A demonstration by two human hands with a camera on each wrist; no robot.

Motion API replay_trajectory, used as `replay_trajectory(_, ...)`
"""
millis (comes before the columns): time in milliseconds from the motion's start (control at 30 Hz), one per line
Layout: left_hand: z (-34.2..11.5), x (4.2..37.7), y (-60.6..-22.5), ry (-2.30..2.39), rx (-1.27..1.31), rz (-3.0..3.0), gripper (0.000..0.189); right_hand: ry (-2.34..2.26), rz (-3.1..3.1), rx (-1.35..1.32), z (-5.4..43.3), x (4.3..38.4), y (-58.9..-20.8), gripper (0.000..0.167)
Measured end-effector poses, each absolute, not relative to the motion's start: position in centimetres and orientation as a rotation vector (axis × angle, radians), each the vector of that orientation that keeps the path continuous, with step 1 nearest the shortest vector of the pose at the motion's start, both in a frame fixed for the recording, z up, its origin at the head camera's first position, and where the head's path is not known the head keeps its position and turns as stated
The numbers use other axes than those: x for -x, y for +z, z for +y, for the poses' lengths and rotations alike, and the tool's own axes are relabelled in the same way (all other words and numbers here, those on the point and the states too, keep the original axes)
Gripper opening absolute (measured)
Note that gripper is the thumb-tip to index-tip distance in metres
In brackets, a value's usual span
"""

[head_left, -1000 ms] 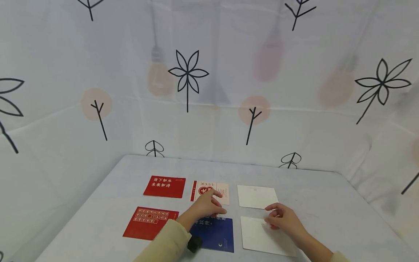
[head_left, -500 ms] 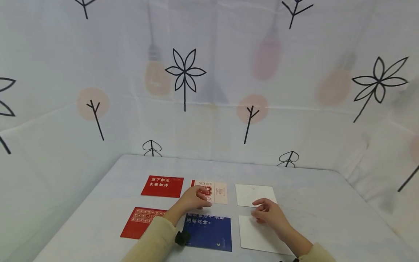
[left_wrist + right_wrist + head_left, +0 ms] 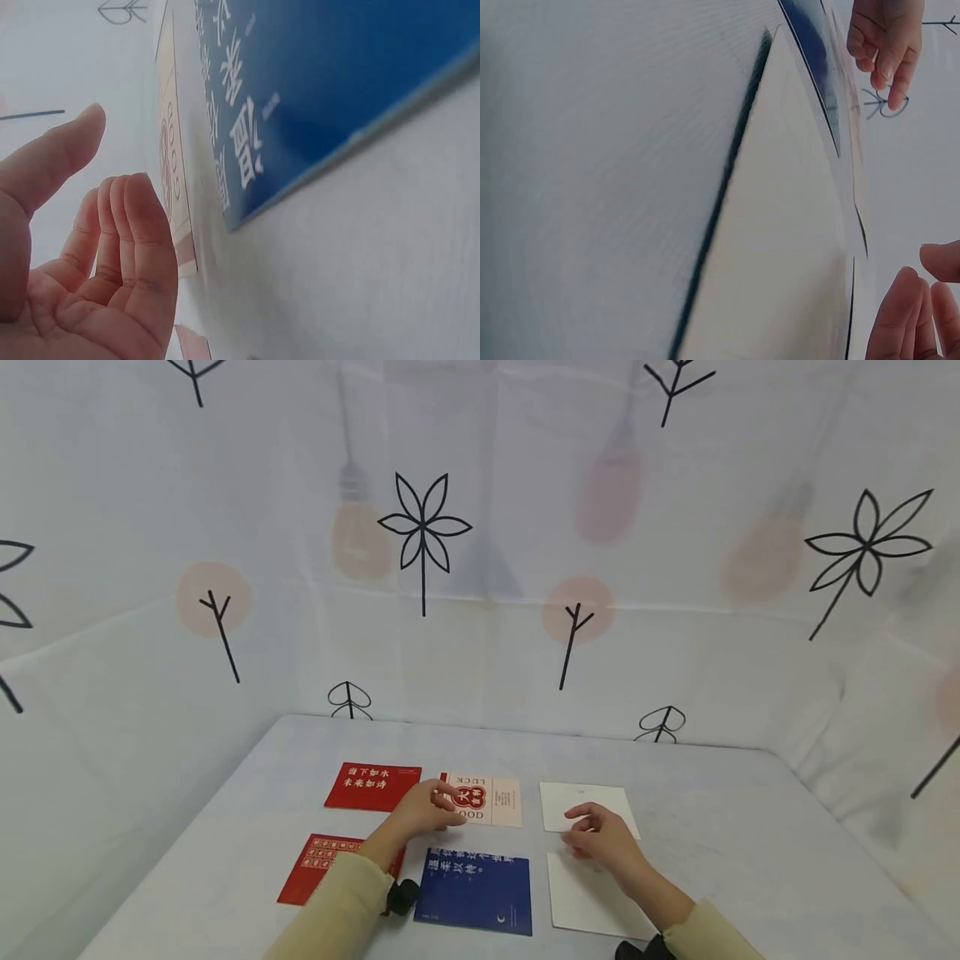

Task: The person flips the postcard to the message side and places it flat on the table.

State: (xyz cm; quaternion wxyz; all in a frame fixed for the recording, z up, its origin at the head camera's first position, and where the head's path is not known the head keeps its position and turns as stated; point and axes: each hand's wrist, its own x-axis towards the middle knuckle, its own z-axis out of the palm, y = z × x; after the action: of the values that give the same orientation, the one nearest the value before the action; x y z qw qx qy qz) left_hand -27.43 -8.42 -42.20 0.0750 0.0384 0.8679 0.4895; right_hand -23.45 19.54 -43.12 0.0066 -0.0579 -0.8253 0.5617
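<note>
My left hand (image 3: 422,810) hovers with loosely bent fingers over the left edge of a cream card with red print (image 3: 506,803). In the left wrist view nothing lies between its thumb and fingers, and a blue card (image 3: 322,90) with white characters is close by. My right hand (image 3: 606,843) hangs above two plain white cards (image 3: 572,897), one behind the other, and its fingers are relaxed. The right wrist view shows no object in that hand. Left of the left hand lies a red card with white characters (image 3: 367,789).
A second red card (image 3: 303,872), patterned with small squares, lies at the near left, partly hidden by the left sleeve (image 3: 333,906). All cards lie flat in two rows on a pale table (image 3: 705,827). A printed white cloth (image 3: 480,668) hangs around it.
My left hand has drawn leftward, off the middle of the cream card, uncovering more of it and the blue card. My right hand has shifted left and slightly up. The cards stay in place.
</note>
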Motion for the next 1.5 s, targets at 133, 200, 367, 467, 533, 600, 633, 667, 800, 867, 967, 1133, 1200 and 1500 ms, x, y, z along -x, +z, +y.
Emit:
replay_trajectory(133,-8.8,27.8,-42.0,1.465,-0.055,2.609,0.047,1.733,-2.605,0.161,19.0,24.0,-43.0,0.034)
replay_trajectory(200,-9.0,28.0,-42.0,1.464,-0.035,2.615,0.048,1.721,-2.618,0.167,18.7,24.2,-43.1,0.033)
replay_trajectory(367,-9.3,28.5,-41.9,1.479,0.002,2.614,0.048,1.707,-2.621,0.164,18.0,24.9,-43.0,0.032)
replay_trajectory(467,-9.5,28.7,-41.8,1.464,0.033,2.616,0.047,1.714,-2.62,0.159,17.7,25.3,-43.1,0.033)
replay_trajectory(533,-9.7,28.9,-41.7,1.446,0.048,2.627,0.046,1.723,-2.619,0.16,17.4,25.5,-43.2,0.033)
replay_trajectory(600,-9.8,29.1,-41.7,1.43,0.071,2.634,0.047,1.73,-2.618,0.155,17.2,25.7,-43.2,0.033)
replay_trajectory(633,-9.9,29.3,-41.7,1.42,0.079,2.64,0.047,1.735,-2.616,0.151,17.1,25.8,-43.2,0.033)
replay_trajectory(667,-10.0,29.4,-41.7,1.421,0.085,2.642,0.048,1.733,-2.616,0.15,17.0,25.9,-43.2,0.033)
replay_trajectory(800,-10.1,29.9,-41.8,1.402,0.084,2.637,0.051,1.721,-2.628,0.148,16.7,26.3,-43.1,0.033)
replay_trajectory(867,-10.1,30.2,-41.8,1.396,0.084,2.627,0.053,1.715,-2.636,0.147,16.5,26.6,-43.1,0.034)
replay_trajectory(967,-10.2,30.5,-41.7,1.379,0.088,2.619,0.054,1.713,-2.647,0.144,16.3,27.1,-43.1,0.035)
replay_trajectory(1133,-10.4,30.9,-41.7,1.366,0.112,2.601,0.056,1.742,-2.643,0.133,15.9,27.7,-42.8,0.036)
replay_trajectory(1200,-10.3,31.1,-41.8,1.359,0.126,2.594,0.058,1.765,-2.633,0.123,15.7,27.9,-42.7,0.036)
replay_trajectory(1500,-10.3,31.7,-41.7,1.25,0.149,2.578,0.068,1.779,-2.646,0.087,15.1,29.0,-42.7,0.038)
